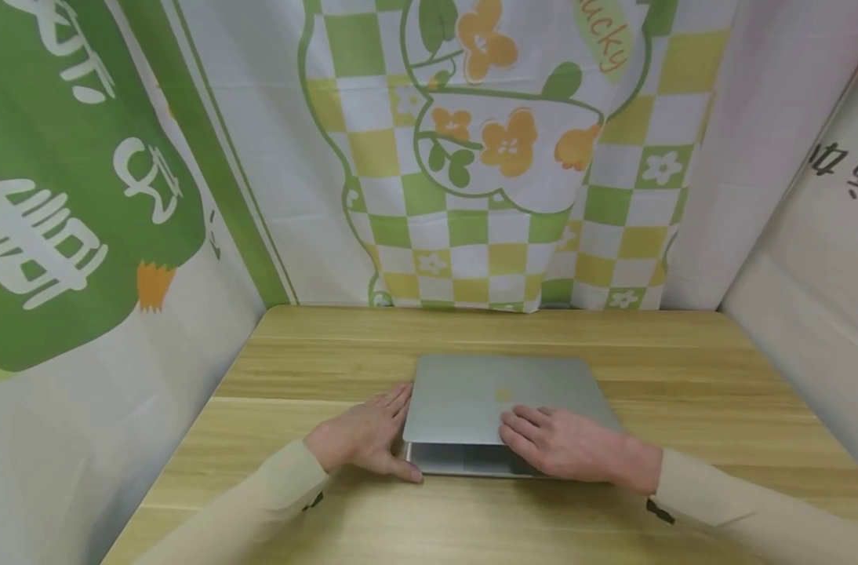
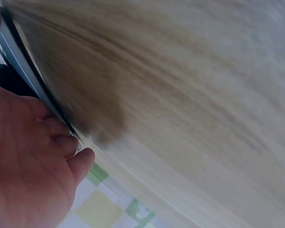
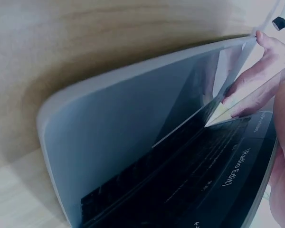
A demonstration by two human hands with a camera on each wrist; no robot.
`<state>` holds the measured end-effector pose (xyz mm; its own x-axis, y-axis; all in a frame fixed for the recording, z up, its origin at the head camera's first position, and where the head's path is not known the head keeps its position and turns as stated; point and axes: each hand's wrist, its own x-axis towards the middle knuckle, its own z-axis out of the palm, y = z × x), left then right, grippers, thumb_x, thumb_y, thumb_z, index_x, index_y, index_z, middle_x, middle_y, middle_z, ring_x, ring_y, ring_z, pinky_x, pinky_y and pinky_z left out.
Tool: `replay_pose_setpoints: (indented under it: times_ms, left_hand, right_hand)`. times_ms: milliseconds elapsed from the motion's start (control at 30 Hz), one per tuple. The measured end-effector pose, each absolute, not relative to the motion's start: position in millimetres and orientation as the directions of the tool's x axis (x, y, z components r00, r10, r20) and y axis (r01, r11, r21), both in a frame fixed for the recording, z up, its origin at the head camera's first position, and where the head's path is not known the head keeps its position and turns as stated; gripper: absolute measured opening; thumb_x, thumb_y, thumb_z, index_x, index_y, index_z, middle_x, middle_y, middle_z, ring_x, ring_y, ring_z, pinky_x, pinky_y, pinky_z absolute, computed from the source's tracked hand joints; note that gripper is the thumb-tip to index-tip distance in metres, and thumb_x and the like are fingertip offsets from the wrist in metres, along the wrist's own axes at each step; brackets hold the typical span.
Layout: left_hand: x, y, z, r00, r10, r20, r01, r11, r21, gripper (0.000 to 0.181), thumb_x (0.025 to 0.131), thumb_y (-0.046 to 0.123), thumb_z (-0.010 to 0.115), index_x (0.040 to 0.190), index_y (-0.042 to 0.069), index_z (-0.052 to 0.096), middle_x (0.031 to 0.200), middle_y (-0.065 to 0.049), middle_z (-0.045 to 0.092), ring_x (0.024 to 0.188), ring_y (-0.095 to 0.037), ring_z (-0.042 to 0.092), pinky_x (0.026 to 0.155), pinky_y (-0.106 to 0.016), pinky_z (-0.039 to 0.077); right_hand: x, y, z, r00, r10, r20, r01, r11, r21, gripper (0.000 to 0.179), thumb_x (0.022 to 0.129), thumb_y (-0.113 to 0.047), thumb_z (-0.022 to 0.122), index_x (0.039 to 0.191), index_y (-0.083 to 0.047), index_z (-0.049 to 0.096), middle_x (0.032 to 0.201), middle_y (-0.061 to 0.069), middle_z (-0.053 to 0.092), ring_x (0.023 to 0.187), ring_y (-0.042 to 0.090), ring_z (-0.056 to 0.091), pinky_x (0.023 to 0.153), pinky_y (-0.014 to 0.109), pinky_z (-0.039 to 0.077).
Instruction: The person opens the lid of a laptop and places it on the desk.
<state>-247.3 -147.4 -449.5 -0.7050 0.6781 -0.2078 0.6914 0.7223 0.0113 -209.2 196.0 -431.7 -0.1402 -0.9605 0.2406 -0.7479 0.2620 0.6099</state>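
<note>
On the wooden table [image 1: 316, 357] lies the silver laptop [image 1: 464, 400], its lid [image 1: 556, 377] lowered but ajar. Left hand [image 1: 365, 431], fingers extended, rests along its left side, thumb by the front corner; right hand [image 1: 570, 445], fingers together, covers the lid's front edge, whether gripping I cannot tell.
</note>
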Motion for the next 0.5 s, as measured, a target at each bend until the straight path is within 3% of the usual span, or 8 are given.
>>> replay_pose_setpoints:
  times_ms: [500]
  left_hand:
    - [-246.3,-149.9,-447.8,-0.695,0.698,-0.172,0.705,0.709,0.033,0.127,0.074,0.085,0.053,0.155,-0.004,0.013,0.161,-0.027,0.013,0.15,-0.038,0.02,0.121,-0.045,0.028]
  right_hand:
    - [-211.9,195.7,-419.7,-0.173,-0.954,0.245,-0.759,0.288,0.583,0.05,0.107,-0.003,0.008,0.123,-0.005,0.055,0.115,0.009,0.065,0.098,0.019,0.067,0.071,0.028,0.059]
